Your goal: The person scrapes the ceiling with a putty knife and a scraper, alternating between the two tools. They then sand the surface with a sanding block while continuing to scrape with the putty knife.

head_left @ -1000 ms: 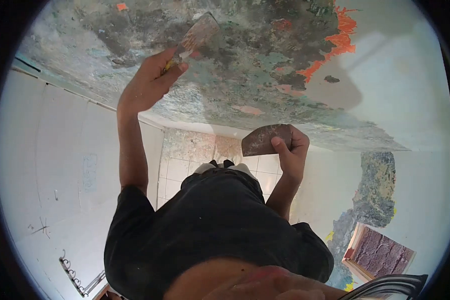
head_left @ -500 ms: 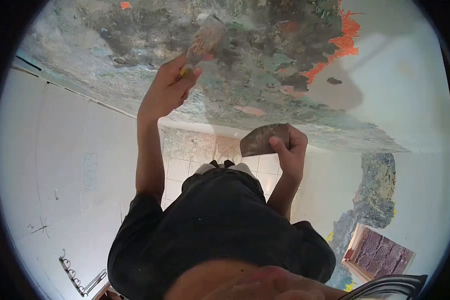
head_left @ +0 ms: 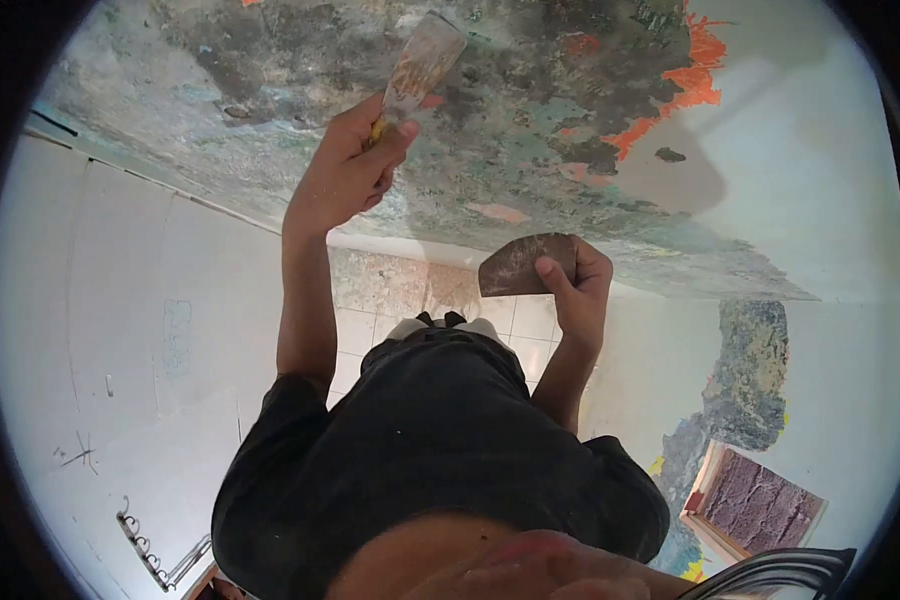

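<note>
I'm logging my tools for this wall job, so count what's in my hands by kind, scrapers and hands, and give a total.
Scrapers: 2, the narrow scraper against the peeling wall and the wide scraper held lower.
Hands: 2, the left hand and the right hand.
Total: 4

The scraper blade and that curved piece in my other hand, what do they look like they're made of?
Scraper blade: probably thin metal, flat and pale, smeared with rusty residue. Curved piece: looks like dull, dark sheet metal, stained brown; it could be rigid plastic, the view leaves it open.
</note>
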Action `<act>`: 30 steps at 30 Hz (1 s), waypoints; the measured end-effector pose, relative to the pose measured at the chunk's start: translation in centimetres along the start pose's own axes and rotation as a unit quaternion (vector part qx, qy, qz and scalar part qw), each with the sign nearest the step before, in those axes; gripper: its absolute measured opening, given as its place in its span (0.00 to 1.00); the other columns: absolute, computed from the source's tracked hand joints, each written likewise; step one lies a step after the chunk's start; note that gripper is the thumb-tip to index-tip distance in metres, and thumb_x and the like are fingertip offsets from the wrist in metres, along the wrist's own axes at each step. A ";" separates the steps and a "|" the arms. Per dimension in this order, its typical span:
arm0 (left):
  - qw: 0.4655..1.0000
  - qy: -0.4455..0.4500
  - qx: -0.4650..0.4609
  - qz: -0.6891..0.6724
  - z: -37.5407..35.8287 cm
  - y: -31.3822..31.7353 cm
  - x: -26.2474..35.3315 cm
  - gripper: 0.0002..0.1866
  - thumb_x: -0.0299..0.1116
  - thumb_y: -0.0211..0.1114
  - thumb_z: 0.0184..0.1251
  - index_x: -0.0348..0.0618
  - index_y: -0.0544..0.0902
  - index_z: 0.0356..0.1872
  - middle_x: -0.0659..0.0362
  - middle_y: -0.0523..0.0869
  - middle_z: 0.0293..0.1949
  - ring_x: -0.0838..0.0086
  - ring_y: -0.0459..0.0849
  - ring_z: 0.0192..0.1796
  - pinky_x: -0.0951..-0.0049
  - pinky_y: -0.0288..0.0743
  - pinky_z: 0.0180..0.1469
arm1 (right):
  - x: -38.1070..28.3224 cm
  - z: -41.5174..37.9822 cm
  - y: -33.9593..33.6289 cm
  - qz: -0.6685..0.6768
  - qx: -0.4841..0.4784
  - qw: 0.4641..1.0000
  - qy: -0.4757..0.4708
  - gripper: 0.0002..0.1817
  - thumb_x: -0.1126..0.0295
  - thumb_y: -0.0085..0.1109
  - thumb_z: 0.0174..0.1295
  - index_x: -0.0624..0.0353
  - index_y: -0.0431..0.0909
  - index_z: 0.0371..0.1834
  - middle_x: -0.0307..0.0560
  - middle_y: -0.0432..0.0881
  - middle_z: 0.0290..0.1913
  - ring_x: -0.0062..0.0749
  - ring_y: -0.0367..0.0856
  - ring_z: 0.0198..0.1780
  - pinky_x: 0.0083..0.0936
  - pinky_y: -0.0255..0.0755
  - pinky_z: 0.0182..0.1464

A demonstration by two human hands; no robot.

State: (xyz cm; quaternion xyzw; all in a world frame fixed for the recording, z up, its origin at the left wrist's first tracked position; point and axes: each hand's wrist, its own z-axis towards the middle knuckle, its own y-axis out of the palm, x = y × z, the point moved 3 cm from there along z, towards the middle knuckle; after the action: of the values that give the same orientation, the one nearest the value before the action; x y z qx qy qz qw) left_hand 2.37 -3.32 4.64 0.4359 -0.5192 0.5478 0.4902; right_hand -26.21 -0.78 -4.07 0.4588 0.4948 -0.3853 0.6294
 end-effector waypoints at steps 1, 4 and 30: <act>1.000 -0.004 0.001 -0.008 -0.1 -0.2 0.1 0.18 0.36 0.54 0.79 0.45 0.77 0.64 0.72 0.65 0.16 0.90 0.58 0.13 0.83 0.53 0.15 | -0.4 0.1 0.3 -0.002 -0.002 1.000 -0.004 0.08 0.74 0.69 0.60 0.67 0.81 0.37 0.34 0.82 0.32 0.12 0.74 0.33 0.15 0.70 0.36; 1.000 -0.008 0.001 -0.013 -0.3 -0.9 -0.6 0.18 0.36 0.54 0.79 0.45 0.76 0.65 0.72 0.66 0.17 0.90 0.59 0.13 0.83 0.53 0.15 | -0.3 -0.1 -0.1 0.017 -0.011 1.000 -0.012 0.09 0.73 0.70 0.60 0.67 0.81 0.38 0.36 0.83 0.33 0.13 0.77 0.35 0.15 0.72 0.38; 0.999 -0.009 0.025 -0.047 -0.2 0.8 -1.5 0.18 0.38 0.56 0.78 0.47 0.77 0.64 0.71 0.66 0.16 0.90 0.59 0.13 0.83 0.53 0.14 | -1.1 -0.7 1.2 0.011 -0.051 0.998 0.021 0.08 0.77 0.68 0.60 0.69 0.81 0.39 0.39 0.84 0.35 0.15 0.79 0.36 0.17 0.76 0.40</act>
State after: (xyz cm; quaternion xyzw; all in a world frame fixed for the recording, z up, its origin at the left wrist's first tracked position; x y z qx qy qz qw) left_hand 1.80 -3.22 3.03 0.4770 -0.4887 0.5326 0.5001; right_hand -25.51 0.23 -2.84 0.4396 0.5217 -0.3429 0.6457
